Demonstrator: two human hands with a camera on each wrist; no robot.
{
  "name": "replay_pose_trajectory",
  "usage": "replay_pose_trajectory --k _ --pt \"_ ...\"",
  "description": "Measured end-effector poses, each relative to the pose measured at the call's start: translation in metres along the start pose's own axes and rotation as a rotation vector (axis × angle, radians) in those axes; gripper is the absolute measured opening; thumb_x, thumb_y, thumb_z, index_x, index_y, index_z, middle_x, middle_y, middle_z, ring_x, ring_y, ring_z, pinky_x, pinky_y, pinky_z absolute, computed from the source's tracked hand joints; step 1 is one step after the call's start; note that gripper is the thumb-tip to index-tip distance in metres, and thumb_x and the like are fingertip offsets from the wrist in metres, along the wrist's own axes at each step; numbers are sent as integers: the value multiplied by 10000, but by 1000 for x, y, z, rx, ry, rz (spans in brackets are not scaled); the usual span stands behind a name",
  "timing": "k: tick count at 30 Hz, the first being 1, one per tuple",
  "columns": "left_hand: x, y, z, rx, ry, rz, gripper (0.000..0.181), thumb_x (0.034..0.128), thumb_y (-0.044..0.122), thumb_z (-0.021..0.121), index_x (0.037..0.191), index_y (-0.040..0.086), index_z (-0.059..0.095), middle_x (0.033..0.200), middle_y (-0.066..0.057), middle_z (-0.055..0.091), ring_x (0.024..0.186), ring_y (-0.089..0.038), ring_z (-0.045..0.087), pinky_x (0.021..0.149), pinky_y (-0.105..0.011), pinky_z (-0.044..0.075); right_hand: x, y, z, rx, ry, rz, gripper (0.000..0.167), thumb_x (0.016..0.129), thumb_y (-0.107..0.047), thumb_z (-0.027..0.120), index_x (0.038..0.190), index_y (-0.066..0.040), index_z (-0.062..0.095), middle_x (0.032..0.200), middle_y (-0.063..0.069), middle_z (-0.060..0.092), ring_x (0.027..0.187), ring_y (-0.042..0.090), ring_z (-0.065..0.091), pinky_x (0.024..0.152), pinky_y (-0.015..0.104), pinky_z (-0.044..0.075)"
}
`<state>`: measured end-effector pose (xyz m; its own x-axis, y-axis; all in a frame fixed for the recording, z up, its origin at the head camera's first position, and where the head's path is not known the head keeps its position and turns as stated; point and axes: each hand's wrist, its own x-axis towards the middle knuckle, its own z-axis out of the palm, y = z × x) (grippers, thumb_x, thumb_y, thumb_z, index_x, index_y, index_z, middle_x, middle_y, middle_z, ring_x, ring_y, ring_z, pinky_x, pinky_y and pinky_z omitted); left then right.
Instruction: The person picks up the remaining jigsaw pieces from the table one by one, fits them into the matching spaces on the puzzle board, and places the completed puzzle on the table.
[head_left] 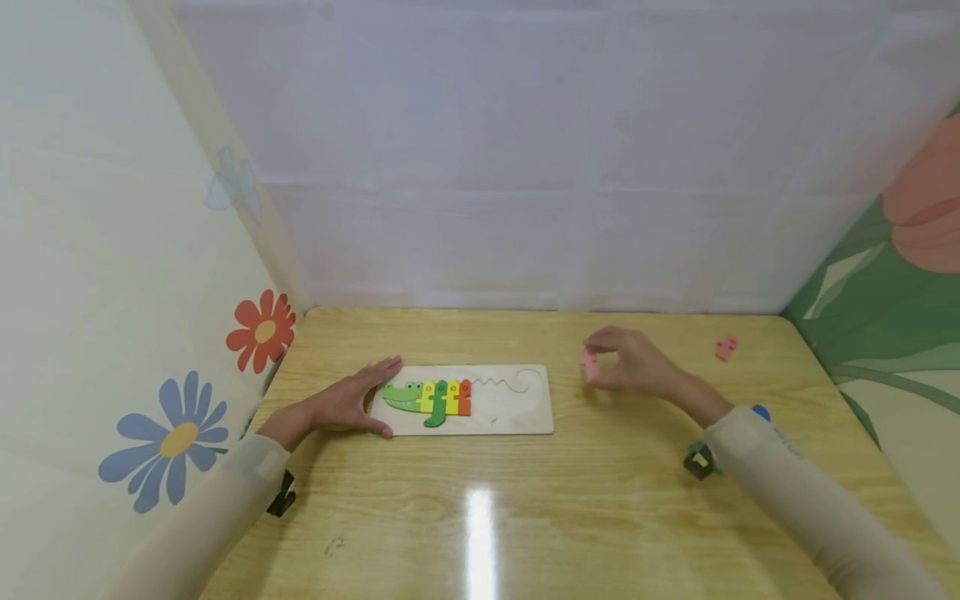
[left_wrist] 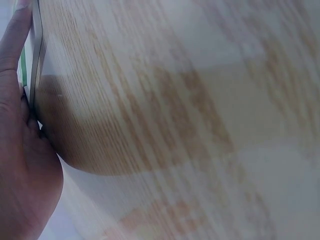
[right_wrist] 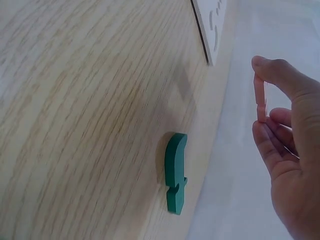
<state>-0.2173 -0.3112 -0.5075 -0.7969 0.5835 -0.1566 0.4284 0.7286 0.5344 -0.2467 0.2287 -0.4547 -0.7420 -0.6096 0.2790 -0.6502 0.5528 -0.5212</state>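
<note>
A pale wooden board lies on the table with a green crocodile head at its left, followed by yellow, green, yellow and orange pieces; its right part shows only a curly outline. My left hand rests around the board's left end, thumb and fingers spread along its edges. To the right of the board, my right hand pinches a pink piece between thumb and fingertips, above the table. The right wrist view shows this pink piece upright in my right hand.
Another pink piece lies at the back right of the table. A dark green piece lies on the wood in the right wrist view. Beside my right sleeve are a blue item and a dark item with yellow.
</note>
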Motion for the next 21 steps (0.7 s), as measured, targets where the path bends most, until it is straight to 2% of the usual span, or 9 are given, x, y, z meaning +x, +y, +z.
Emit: replay_pose_trajectory --k 7,15,21 --pt "0 1 0 7 1 1 1244 787 594 888 1691 65 219 1775 -142 147 1618 -415 165 1289 -642 142 3 -4 9 5 25 -92 583 716 -80 951 1209 114 706 1135 191 746 1011 338 761 919 448 632" --pt "1 -1 0 15 2 8 1248 784 601 887 1691 65 219 1774 -141 151 1619 -409 169 1290 -637 145 6 -14 19 17 -12 -29 616 722 -125 967 1228 101 697 1154 170 744 1036 327 748 946 444 623" --pt "1 -2 0 18 6 7 1246 785 603 885 1693 71 219 1774 -139 155 1619 -409 168 1291 -636 143 9 -20 23 -4 6 -55 605 722 -150 970 1214 85 711 1148 176 747 1019 318 757 937 436 627"
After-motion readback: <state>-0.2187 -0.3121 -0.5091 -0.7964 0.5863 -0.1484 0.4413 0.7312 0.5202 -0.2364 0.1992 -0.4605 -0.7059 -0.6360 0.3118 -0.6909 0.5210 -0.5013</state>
